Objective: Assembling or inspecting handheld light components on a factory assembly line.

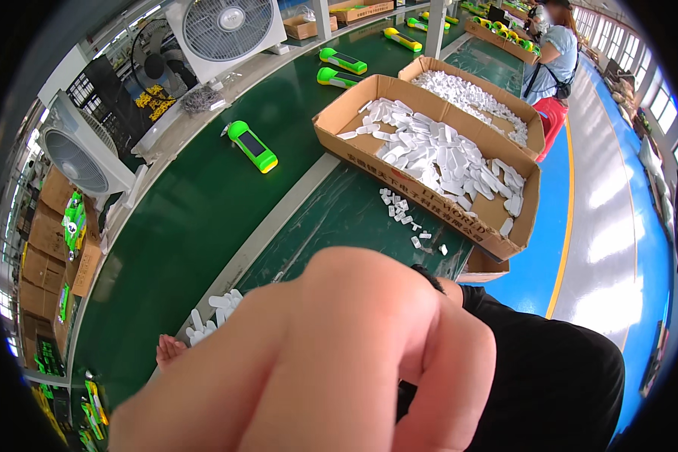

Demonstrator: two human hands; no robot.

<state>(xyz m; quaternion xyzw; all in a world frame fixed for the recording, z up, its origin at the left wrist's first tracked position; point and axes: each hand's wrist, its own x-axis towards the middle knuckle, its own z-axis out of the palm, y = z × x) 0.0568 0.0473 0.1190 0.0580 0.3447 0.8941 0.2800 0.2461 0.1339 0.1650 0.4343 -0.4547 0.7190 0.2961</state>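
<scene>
My right hand (354, 331) fills the lower middle, very close and slightly blurred. Its knuckles are bent and its fingers run toward the lower edge, where the tips are cut off; whether they hold anything is hidden. Behind it a black band (428, 279) circles the wrist. At the lower left only the fingers of my left hand (170, 351) show, loosely bent with nothing seen in them. Beside them lies a pile of white plastic pieces (222, 307), partly covered by my right hand. Small white parts (395, 205) are scattered on the green worktop (301, 233) farther on.
A cardboard box (339, 147) of flat white pieces stands at the worktop's far side, another box (531, 143) behind it. Green-yellow handheld devices (254, 148) lie along the green conveyor (166, 218). A co-worker (554, 56) sits at the far right. Fans (230, 30) stand left.
</scene>
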